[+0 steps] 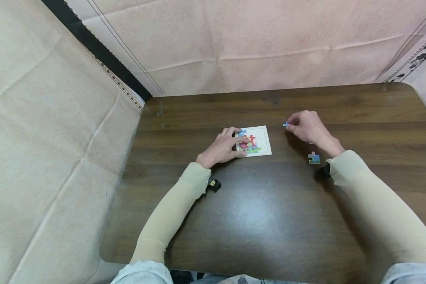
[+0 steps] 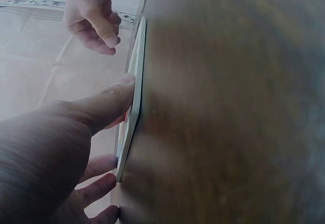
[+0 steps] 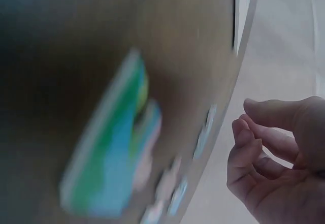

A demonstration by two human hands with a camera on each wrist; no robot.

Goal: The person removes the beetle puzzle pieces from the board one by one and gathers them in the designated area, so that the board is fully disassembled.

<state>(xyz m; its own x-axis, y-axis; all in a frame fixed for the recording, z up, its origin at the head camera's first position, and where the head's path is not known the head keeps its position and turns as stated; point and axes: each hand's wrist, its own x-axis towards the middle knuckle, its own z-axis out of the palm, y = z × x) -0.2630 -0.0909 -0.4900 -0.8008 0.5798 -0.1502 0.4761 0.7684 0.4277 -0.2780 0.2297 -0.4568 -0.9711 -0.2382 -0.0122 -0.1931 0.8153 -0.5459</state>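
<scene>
A brown wooden table point(image 1: 262, 240), seen from above, with two bare hands over it; the small blue puzzle piece point(image 1: 285, 124) lies just to the left of the right hand point(image 1: 308, 127), at its fingertips, on the side facing the white puzzle board point(image 1: 264, 142); this hand is clearly the nearer one to the piece, the left hand point(image 1: 225, 146) being well apart from it across the board. The right fingers are loosely bent towards the thumb, and the right wrist view shows nothing between them; whether a fingertip touches the piece cannot be told. The piece is too small and partly covered for its long axis to be read.

The board lies on the table to the left of the piece and a little closer to the person; it seems longer from side to side, its bare white part towards the right hand, its red, blue and green picture beside the left fingers. Those fingers are spread and rest over the board's left part, the thumb on its near edge.

A blue-and-green piece point(image 1: 314, 159) lies near the right wrist, towards the person; the right wrist view shows more pieces beyond it, blurred; the cloth point(image 1: 269, 43) behind has a printed border; no brand, label or writing can be read anywhere.
</scene>
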